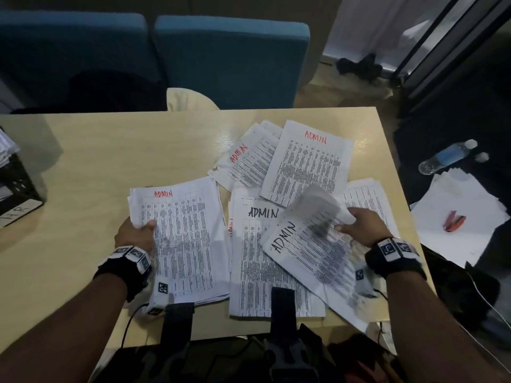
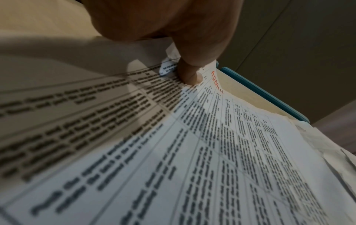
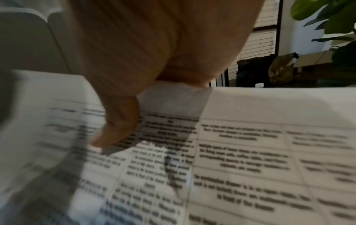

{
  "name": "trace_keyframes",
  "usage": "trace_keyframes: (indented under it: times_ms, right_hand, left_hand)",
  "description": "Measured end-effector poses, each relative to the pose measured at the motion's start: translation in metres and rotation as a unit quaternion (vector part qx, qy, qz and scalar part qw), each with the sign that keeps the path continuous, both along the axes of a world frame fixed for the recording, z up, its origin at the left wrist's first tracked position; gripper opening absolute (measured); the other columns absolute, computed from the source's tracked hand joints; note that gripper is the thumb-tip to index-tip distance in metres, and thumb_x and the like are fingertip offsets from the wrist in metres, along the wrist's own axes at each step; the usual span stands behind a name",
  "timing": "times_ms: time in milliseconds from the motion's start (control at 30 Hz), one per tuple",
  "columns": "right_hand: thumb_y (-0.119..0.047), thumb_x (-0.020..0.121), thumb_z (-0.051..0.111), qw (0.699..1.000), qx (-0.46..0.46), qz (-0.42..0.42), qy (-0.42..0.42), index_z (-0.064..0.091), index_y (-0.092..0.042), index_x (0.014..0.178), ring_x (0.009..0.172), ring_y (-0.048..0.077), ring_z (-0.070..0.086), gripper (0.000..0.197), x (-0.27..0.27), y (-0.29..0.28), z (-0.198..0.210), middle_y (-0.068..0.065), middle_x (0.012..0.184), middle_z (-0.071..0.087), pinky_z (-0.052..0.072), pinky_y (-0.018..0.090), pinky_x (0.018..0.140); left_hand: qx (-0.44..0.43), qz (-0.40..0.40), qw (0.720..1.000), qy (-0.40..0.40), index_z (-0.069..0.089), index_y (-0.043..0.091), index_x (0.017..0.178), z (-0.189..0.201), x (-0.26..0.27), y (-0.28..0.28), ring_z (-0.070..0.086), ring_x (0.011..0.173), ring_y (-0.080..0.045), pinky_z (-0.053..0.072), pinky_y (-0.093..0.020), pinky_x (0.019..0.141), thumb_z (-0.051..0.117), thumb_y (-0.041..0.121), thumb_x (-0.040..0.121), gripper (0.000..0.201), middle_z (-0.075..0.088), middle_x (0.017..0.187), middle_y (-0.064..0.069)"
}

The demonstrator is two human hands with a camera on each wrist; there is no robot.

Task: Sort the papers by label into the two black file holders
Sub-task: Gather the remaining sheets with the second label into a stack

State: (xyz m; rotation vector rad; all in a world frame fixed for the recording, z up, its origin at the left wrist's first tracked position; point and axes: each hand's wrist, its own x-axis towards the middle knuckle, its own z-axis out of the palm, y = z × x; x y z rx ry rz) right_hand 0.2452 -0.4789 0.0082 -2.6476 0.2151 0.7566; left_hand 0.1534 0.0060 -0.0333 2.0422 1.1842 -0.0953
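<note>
My left hand (image 1: 137, 233) pinches the red-labelled ADMIN stack (image 1: 182, 239) at nine o'clock to gather matches; my right hand (image 1: 362, 226) grips a black-labelled ADMIN sheet (image 1: 304, 250) to add.

The head camera looks steeply down over the desk (image 1: 83, 150); each wrist camera skims close along its own hand, sharing the printed papers (image 1: 190, 239).

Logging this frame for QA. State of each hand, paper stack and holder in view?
left hand: grips red ADMIN stack, thumb on top
red ADMIN stack: left edge held
right hand: pinches tilted ADMIN sheet
tilted ADMIN sheet: far corner curled up, blurred
middle ADMIN stack: flat on table
two far ADMIN papers: flat, overlapping
HR file holder: holds papers
water bottle: lying down
</note>
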Motion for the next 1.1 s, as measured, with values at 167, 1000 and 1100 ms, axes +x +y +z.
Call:
trace_keyframes:
  times_ms: [167, 1000, 1100]
  right_hand:
    - [-0.022, 0.084, 0.073, 0.980, 0.141, -0.109, -0.086, 0.064, -0.011, 0.103, 0.072, 0.025, 0.060, 0.024, 0.038, -0.003, 0.030, 0.011, 0.089, 0.066, 0.043, 0.028, 0.062]
    - [-0.024, 0.070, 0.079, 0.918, 0.057, -0.392, 0.019, 0.022, -0.008, 0.148, 0.138, 0.039, 0.027, 0.098, 0.109, 0.066, -0.033, 0.018, 0.154, 0.022, 0.031, 0.053, 0.111]
    - [-0.013, 0.082, 0.072, 0.909, 0.098, -0.404, -0.034, 0.016, -0.006, 0.149, 0.137, 0.037, 0.034, 0.088, 0.105, 0.071, -0.024, 0.018, 0.153, 0.026, 0.036, 0.047, 0.109]
  left_hand:
    - [-0.007, -0.002, 1.000, 0.013, 0.062, 0.013, 0.118, -0.003, 0.003, 0.004, 0.062, 0.101, -0.037, 0.050, -0.043, 0.090, 0.064, 0.032, 0.088, 0.035, 0.066, 0.113, -0.017]
    - [-0.012, -0.007, 1.000, 0.022, 0.061, 0.006, 0.111, -0.001, 0.000, -0.001, 0.057, 0.080, -0.028, 0.045, -0.032, 0.072, 0.062, 0.030, 0.090, 0.032, 0.066, 0.101, -0.017]
    - [-0.025, -0.035, 0.999, 0.029, 0.061, 0.002, 0.116, 0.000, -0.003, 0.004, 0.054, 0.083, -0.026, 0.041, -0.030, 0.073, 0.060, 0.027, 0.093, 0.034, 0.065, 0.105, -0.019]
